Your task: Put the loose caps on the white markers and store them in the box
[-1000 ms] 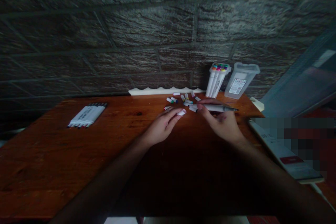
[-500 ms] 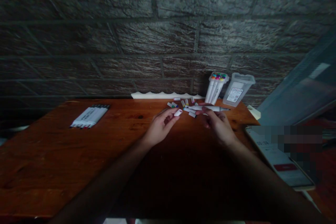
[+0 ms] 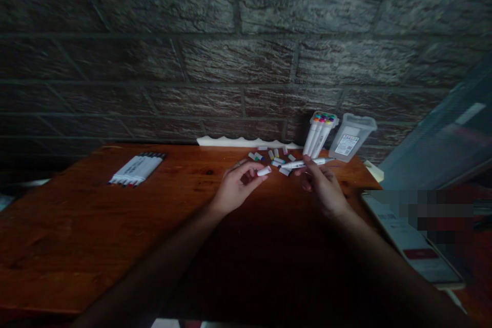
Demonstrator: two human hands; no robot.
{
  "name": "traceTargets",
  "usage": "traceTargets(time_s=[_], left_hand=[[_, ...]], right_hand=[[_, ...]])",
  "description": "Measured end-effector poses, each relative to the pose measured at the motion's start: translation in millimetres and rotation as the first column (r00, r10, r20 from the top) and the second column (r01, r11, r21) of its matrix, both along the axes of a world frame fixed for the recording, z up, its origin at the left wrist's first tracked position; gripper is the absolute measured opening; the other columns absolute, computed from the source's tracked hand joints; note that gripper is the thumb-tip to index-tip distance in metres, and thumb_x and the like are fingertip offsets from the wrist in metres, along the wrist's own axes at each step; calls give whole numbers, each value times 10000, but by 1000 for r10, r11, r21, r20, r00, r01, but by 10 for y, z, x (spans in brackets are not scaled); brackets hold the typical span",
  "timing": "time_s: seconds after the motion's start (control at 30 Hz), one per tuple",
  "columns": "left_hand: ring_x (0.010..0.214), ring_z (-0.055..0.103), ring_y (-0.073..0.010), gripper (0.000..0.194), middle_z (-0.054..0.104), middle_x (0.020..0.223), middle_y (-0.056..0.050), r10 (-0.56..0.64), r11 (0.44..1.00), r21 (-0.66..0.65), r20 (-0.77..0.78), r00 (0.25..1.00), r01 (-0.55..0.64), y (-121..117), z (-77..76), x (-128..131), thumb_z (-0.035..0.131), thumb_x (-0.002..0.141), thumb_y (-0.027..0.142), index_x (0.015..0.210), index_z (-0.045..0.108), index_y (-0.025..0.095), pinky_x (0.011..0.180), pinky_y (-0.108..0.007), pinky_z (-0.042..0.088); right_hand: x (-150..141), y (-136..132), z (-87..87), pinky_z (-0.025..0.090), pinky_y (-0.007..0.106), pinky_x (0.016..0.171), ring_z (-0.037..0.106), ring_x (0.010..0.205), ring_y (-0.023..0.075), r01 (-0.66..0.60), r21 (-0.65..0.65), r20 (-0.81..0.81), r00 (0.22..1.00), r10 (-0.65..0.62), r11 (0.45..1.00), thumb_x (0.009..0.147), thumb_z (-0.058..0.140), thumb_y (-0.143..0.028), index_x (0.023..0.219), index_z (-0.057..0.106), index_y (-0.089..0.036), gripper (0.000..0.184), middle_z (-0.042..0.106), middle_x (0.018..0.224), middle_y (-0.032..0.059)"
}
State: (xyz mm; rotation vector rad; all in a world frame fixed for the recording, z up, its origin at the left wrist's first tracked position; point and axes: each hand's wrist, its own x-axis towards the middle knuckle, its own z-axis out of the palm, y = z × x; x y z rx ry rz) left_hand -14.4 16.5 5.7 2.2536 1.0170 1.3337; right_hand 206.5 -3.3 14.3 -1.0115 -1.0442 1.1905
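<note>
Between the fingertips of my left hand (image 3: 238, 187) is a white marker cap (image 3: 264, 171). My right hand (image 3: 323, 182) pinches a white marker (image 3: 305, 163), held nearly level with its dark tip pointing left toward the cap; a gap separates the two. Just beyond my hands, several loose white caps (image 3: 277, 162) with coloured ends lie scattered on the wooden table. Behind the marker stands a clear holder with several upright white markers (image 3: 318, 136), their ends in many colours.
An open clear plastic case (image 3: 352, 138) with a label stands at the back right. A row of white markers (image 3: 137, 169) lies at the left. A phone (image 3: 415, 246) rests at the right edge. A wavy white strip (image 3: 246, 142) runs along the brick wall (image 3: 215, 61).
The view has shifted slightly. The marker in my right hand has tilted, its tip now a little lower. The cap in my left hand has turned closer to level.
</note>
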Motion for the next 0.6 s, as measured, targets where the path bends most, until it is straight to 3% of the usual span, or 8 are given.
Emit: traceTargets(time_s=[0.33,0.6], left_hand=[[637,542,-95,167,584,757,4,-17,998,65,19,1000,16,-7,11,5,682,834,250,982,661,175,569,-204,450],[623,539,-91,164,576,740,11,4,995,100,30,1000,-7,-18,28,9,666,847,243,998,665,179,582,-203,453]], right_hand=[[-15,-15,21,215,261,467,336,421,72,3,21,89,996,-5,1000,809,589,-611,618,647,-165,489,398,419,-50],[-15,-6,4,199,264,463,339,424,74,11,28,67,998,-12,1000,807,616,-572,614,646,-164,452,416,436,-45]])
